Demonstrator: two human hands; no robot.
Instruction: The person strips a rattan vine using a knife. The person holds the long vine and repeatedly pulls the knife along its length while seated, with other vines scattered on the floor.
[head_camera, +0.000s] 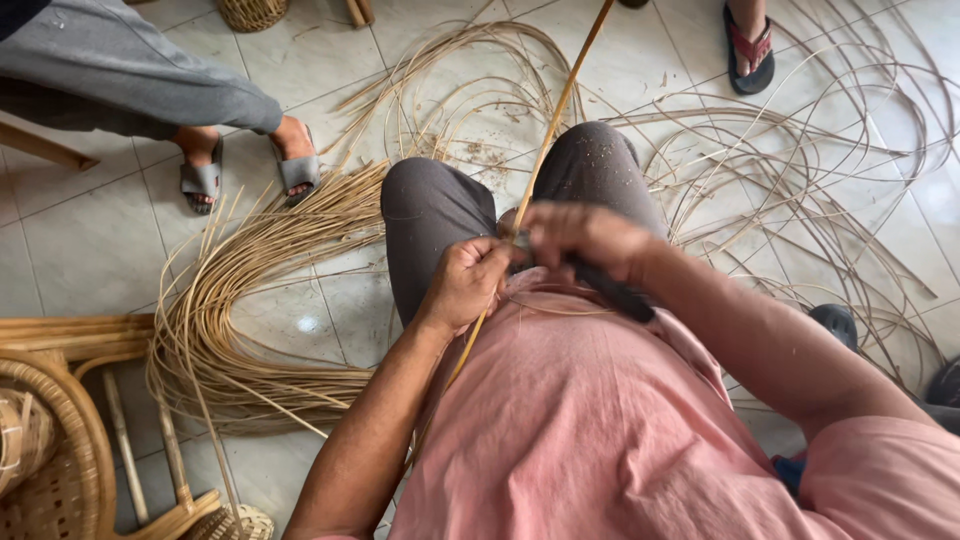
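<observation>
A long thin rattan cane (556, 120) runs from the top of the view down across my lap. My left hand (466, 282) is closed around the cane just above my pink shirt. Close beside it, my right hand (578, 238) grips a knife with a dark handle (612, 291), its blade end meeting the cane between my two hands. My knees in grey trousers (430, 205) are below the hands.
A bent bundle of rattan strips (235, 300) lies on the tiled floor at left; loose curls of strips (800, 170) spread at right. A woven rattan chair (60, 440) stands at lower left. Another person's sandalled feet (250, 165) rest at upper left, one more foot (748, 45) at top right.
</observation>
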